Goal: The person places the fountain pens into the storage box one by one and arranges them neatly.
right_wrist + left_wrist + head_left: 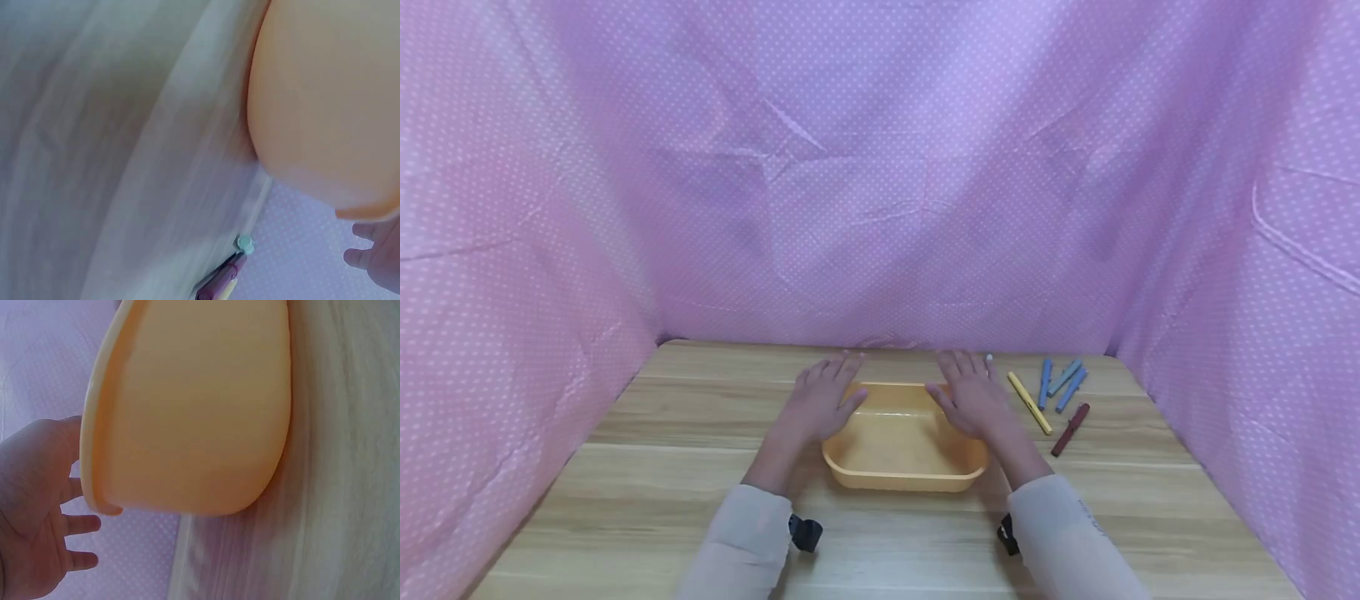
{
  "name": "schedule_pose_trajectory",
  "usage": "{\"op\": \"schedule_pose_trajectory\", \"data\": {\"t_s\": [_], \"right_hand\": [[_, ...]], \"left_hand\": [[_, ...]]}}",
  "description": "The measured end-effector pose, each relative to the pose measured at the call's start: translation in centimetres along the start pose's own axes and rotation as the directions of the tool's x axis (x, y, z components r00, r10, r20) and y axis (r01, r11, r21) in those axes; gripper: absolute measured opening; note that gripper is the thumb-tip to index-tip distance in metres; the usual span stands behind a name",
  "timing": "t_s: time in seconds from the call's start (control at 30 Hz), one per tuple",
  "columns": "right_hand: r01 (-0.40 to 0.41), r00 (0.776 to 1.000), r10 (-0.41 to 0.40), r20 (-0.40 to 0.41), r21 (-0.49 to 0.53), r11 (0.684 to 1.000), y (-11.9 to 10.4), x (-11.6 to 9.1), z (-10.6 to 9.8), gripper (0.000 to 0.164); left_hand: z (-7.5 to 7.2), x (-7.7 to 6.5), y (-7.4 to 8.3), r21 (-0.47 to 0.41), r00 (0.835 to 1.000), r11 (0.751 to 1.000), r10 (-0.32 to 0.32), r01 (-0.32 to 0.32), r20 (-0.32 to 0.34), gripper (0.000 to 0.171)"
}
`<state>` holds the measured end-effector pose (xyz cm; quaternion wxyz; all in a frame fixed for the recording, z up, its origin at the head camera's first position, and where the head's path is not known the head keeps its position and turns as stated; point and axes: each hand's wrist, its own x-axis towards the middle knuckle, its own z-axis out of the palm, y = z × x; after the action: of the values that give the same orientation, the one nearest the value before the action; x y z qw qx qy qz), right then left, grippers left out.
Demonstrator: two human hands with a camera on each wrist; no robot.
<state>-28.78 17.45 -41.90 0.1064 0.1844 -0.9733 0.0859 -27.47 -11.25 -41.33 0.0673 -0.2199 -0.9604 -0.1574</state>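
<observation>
A shallow orange-yellow plastic basin [904, 482] stands on the wooden table. My left hand [817, 403] is over its left side, fingers stretched forward and thumb apart, pointing inward. Over the opposite side, my right hand [976, 402] is spread in much the same way. Neither hand grips anything. From the left wrist, the basin's wall [194, 412] fills the middle, with the left hand [31, 506] beyond the rim. Only part of the right hand [382, 256] shows beside the basin [325, 106] in the right wrist view; whether either hand touches the rim, I cannot tell.
Right of the basin lie a yellow pen [1030, 403], several blue pens [1046, 385] and a dark red pen [1071, 430]. A pale-tipped item [989, 358] is mostly hidden behind my right hand. Pink dotted cloth [880, 183] encloses the table [647, 467] at the back and sides.
</observation>
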Motion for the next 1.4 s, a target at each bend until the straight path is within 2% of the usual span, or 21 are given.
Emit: {"op": "schedule_pose_trajectory", "data": {"t_s": [0.17,0.4,0.57,0.7,0.9,1.07,1.17,1.27,1.4], "right_hand": [[-0.011,1.000,0.011,-0.011,0.015,1.000,1.3,-0.7,-0.3,0.068],[-0.044,0.999,0.045,-0.006,0.021,0.999,4.0,-2.0,-0.9,0.069],[-0.069,0.998,0.069,0.006,0.014,0.997,6.0,-2.8,-1.4,0.071],[-0.075,0.997,0.074,0.006,0.030,0.997,7.3,-3.4,-2.1,0.071],[-0.086,0.996,0.087,-0.031,0.026,0.996,9.4,-4.3,-3.0,0.066],[-0.122,0.992,0.123,-0.027,0.015,0.992,11.1,-4.7,-3.3,0.069],[-0.143,0.989,0.143,-0.018,0.013,0.990,12.1,-5.0,-3.4,0.070],[-0.161,0.987,0.161,-0.011,0.012,0.987,13.0,-5.3,-3.5,0.073],[-0.183,0.983,0.183,0.008,0.017,0.983,14.0,-5.8,-3.7,0.076]], "left_hand": [[0.6,-0.6,-0.9,-0.069,0.999,0.997,-0.044,0.045,0.003,0.065],[1.2,-2.1,-2.4,-0.162,0.991,0.977,-0.135,0.137,0.022,0.065],[1.4,-2.8,-3.3,-0.242,0.990,0.960,-0.140,0.141,0.020,0.065],[1.6,-3.2,-3.5,-0.364,0.992,0.923,-0.126,0.127,0.027,0.063],[1.9,-3.5,-3.3,-0.531,0.989,0.835,-0.136,0.145,0.057,0.053],[2.0,-3.5,-3.4,-0.643,0.983,0.744,-0.151,0.183,0.105,0.039],[2.2,-3.4,-3.6,-0.708,0.981,0.680,-0.140,0.192,0.131,0.036],[2.4,-3.4,-3.9,-0.768,0.978,0.605,-0.133,0.209,0.161,0.036],[2.7,-3.4,-4.0,-0.820,0.969,0.516,-0.150,0.248,0.199,0.036]]}}
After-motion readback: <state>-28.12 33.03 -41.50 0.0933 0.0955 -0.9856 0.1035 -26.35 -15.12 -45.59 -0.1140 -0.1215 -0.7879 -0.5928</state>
